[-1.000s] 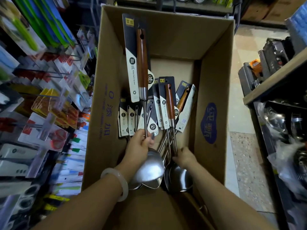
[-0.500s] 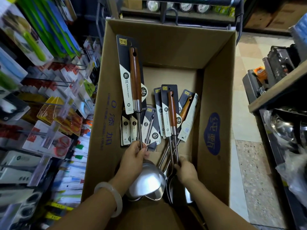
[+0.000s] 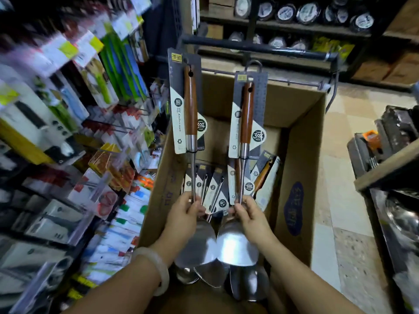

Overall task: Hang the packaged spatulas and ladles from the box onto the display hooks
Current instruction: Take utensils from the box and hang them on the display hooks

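My left hand [image 3: 184, 215] grips the steel shaft of a packaged ladle [image 3: 190, 105] with a wooden handle and a dark card, held upright above the cardboard box [image 3: 297, 177]. My right hand [image 3: 250, 217] grips the shaft of a second packaged ladle [image 3: 246, 114], also upright, to the right of the first. Both steel bowls sit just below my hands, side by side. More packaged utensils [image 3: 213, 189] lie in the box beneath. Display hooks [image 3: 133, 111] stick out from the wall on the left.
The left wall is packed with hanging packaged goods [image 3: 68, 143]. A dark cart handle bar [image 3: 260, 47] runs behind the box. Shelves with clocks [image 3: 308, 12] stand at the back. A wooden shelf [image 3: 390, 164] with steel ware juts in at the right, over tiled floor [image 3: 335, 200].
My right hand has taken hold of a second ladle and lifted it out of the box. My left hand has raised its ladle higher. The view has tilted upward.
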`<state>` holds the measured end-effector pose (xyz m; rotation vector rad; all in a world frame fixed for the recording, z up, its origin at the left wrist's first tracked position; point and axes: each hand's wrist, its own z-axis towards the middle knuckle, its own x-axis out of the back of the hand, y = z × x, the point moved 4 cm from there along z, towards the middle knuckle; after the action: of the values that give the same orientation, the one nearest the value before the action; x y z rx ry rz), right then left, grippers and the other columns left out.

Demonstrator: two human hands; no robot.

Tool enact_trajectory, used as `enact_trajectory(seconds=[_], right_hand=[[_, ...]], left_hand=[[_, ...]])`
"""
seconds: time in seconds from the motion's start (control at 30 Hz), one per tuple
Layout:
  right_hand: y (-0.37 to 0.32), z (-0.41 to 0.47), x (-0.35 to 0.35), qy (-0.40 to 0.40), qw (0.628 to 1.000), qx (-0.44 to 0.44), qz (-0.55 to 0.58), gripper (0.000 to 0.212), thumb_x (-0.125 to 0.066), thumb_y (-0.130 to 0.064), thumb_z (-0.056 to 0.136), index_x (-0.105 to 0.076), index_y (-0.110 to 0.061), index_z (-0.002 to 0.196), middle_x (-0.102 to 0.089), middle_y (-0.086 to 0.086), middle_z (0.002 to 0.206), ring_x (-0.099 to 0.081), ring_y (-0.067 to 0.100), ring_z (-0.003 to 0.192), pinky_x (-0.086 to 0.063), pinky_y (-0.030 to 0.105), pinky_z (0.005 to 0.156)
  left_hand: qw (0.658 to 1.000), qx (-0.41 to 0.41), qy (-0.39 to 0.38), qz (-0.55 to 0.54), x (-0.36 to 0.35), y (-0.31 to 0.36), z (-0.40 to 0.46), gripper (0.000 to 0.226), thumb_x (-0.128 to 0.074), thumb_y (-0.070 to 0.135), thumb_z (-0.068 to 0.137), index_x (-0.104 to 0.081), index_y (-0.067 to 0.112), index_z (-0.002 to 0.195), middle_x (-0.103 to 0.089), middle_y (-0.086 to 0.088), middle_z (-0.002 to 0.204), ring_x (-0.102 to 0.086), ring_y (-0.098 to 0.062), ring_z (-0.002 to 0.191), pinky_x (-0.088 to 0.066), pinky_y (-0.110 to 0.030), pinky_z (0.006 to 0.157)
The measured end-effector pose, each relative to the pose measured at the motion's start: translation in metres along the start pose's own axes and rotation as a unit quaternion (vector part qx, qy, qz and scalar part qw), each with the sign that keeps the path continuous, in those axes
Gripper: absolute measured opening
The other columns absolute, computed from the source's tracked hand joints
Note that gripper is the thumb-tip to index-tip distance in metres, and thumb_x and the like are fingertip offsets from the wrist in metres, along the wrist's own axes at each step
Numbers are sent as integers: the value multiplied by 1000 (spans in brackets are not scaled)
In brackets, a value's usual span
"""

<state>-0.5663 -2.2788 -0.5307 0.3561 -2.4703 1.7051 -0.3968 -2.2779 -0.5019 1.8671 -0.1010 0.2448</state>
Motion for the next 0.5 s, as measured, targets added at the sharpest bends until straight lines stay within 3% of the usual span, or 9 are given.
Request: enact_trajectory(seconds=[0.13,0.27,0.33,0.43,0.5], right_hand=[[-55,-1,-4,-21,997,75,-21,11,-42,-13,98,-52,-14,102,-66,-8,87,-62,8,88,-47,28,86],[-114,-12,-21,-54,984,163,-50,18,-44,-10,97,-48,-25,88,-64,-8,77,-59,-10,69,-45,9,72],[-141,-23,-36,-79,975,201,-61,19,-44,-10,96,-49,-25,88,-63,-8,74,-58,-12,65,-45,9,70],[-176,-47,-64,-112,955,267,-72,21,-45,-6,95,-51,-26,90,-63,-5,71,-60,-3,64,-50,23,76],[-196,-70,-87,-136,937,311,-86,22,-46,-4,95,-51,-25,89,-61,-4,67,-58,-1,64,-48,24,76]], left_hand=[[998,-43,34,-7,23,27,-11,25,-41,2,94,-46,20,77,-59,-3,69,-58,-15,69,-48,-24,70],[995,-84,60,-12,57,62,-31,27,-40,4,96,-43,22,76,-59,-2,69,-57,-12,68,-46,-10,62],[992,-95,82,-34,80,77,-46,25,-39,6,96,-43,20,76,-59,-4,69,-57,-13,66,-48,-12,63],[983,-115,127,-64,121,91,-78,20,-40,9,97,-46,19,81,-59,-8,72,-58,-17,67,-50,-33,76],[974,-138,172,-61,154,97,-109,22,-39,8,97,-45,20,80,-58,-7,68,-58,-15,64,-49,-34,75]])
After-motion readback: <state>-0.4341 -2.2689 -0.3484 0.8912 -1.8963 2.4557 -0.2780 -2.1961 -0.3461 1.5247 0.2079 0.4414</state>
